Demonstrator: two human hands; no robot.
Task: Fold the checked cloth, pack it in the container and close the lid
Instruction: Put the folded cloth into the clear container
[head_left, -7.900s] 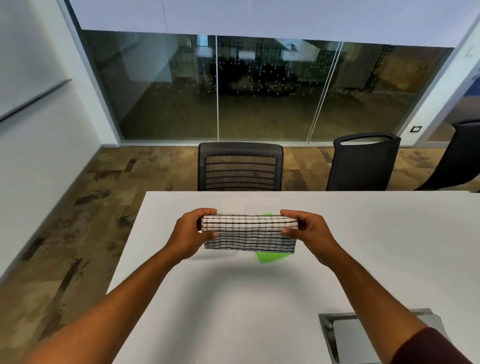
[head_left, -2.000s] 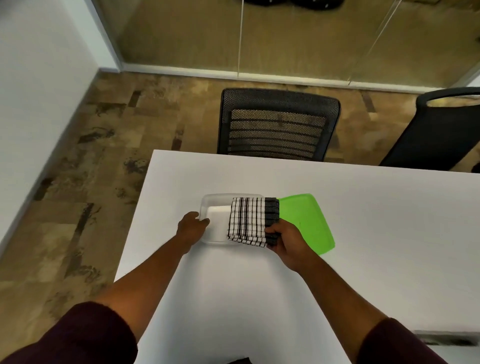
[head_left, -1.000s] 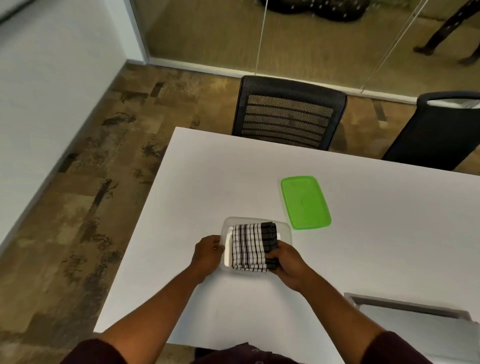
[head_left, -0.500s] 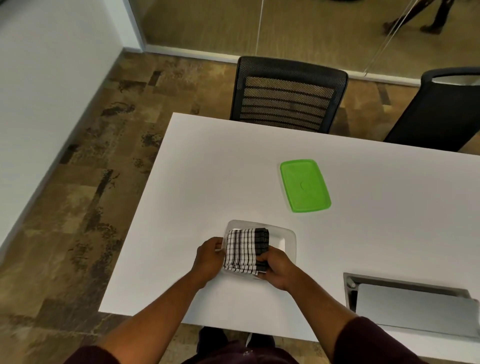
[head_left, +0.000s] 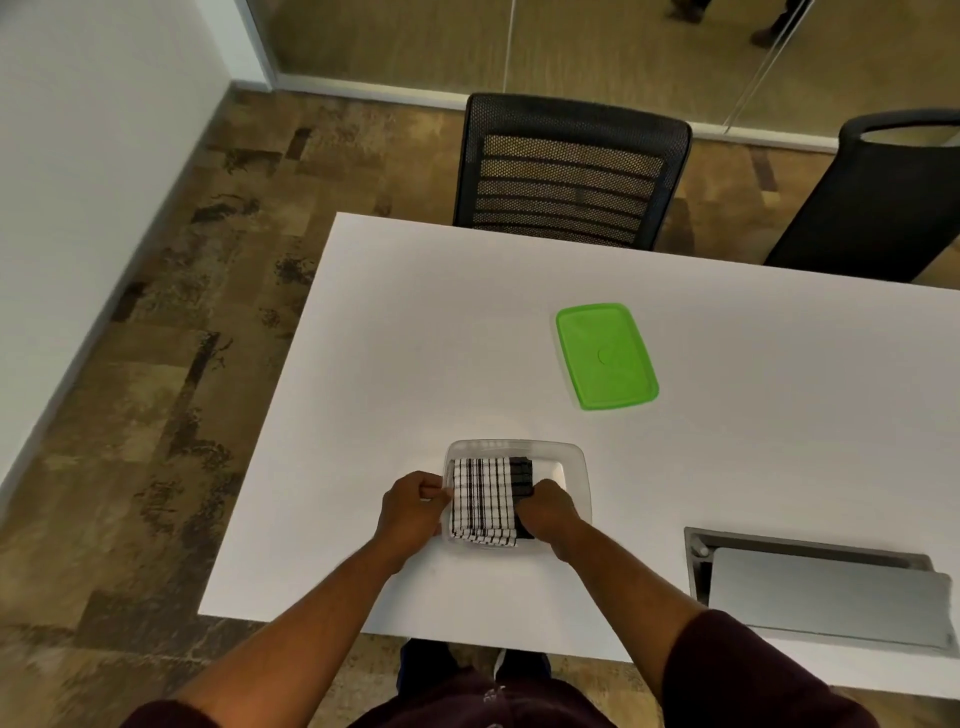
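The folded black-and-white checked cloth (head_left: 485, 499) lies in the clear plastic container (head_left: 577, 475) near the table's front edge. It fills the container's left part, and its near end rides over the front rim. My left hand (head_left: 410, 512) grips the container's left rim beside the cloth. My right hand (head_left: 548, 512) presses on the cloth's dark right edge, fingers curled onto it. The green lid (head_left: 605, 356) lies flat on the table, apart from the container, farther back and to the right.
The white table (head_left: 415, 338) ends at the left and near me. A grey recessed cable box with a raised flap (head_left: 826, 592) sits at the front right. Two black chairs (head_left: 566, 171) (head_left: 878, 197) stand behind the table.
The cloth went from being held up folded in both hands into the container. The container now sits nearer to me, away from the lid. Both hands stay on it.
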